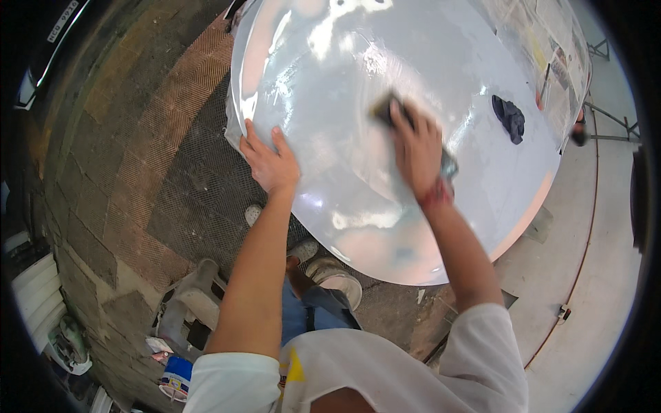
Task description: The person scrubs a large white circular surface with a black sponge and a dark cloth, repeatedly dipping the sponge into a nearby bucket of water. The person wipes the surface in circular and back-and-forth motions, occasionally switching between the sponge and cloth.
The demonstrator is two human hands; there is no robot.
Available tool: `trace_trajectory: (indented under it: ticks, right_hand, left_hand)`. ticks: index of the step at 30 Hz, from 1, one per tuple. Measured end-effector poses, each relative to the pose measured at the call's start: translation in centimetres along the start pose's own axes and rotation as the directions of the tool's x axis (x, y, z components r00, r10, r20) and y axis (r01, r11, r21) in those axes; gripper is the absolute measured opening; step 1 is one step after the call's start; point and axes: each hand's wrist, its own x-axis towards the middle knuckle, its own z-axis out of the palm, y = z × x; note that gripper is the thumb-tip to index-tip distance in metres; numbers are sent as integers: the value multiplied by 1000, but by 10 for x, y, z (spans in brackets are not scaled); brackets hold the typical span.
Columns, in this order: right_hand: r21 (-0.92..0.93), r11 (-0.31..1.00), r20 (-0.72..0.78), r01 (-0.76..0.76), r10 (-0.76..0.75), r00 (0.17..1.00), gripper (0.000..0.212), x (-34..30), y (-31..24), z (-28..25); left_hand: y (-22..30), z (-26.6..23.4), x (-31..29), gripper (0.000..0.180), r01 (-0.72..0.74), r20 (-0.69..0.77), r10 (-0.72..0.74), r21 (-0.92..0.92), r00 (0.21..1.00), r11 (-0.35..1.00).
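Observation:
A large, curved car panel (330, 151) in pale grey, glossy and wet, with pinkish patches along its edges, fills the upper middle. On its left edge my left hand (270, 162) lies flat with fingers spread, holding nothing. Near the panel's middle my right hand (421, 151) grips a dark sanding block (392, 110), pressed against the wet surface. Motion blurs the block, and the fingers hide part of it. Farther right, a crumpled dark cloth (508, 119) lies on the panel.
Plastic and paper masking (544, 41) covers the far right. Below the panel stand a white bucket (341, 286) and, at lower left, a grey stool-like object (196, 296) and a blue paint can (177, 377). A cable (585, 261) runs along the right wall.

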Motion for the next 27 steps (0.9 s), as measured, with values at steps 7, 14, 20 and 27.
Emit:
trace_trajectory:
  ticks: [7, 14, 20, 27]
  right_hand:
    - [14, 960, 120, 279, -279, 953, 68, -97, 55, -23]
    - [15, 998, -108, -63, 64, 992, 54, 22, 41, -1]
    - [7, 994, 128, 106, -106, 986, 70, -156, 58, -39]
    - [-51, 995, -106, -88, 82, 991, 59, 11, 79, -17]
  left_hand:
    - [11, 2, -4, 75, -10, 17, 12, -72, 1000, 997]
    - [9, 3, -2, 74, 15, 28, -13, -55, 1000, 998]
    - [5, 7, -1, 74, -36, -15, 36, -6, 999, 999]
    - [6, 12, -2, 74, -35, -12, 35, -27, 999, 999]
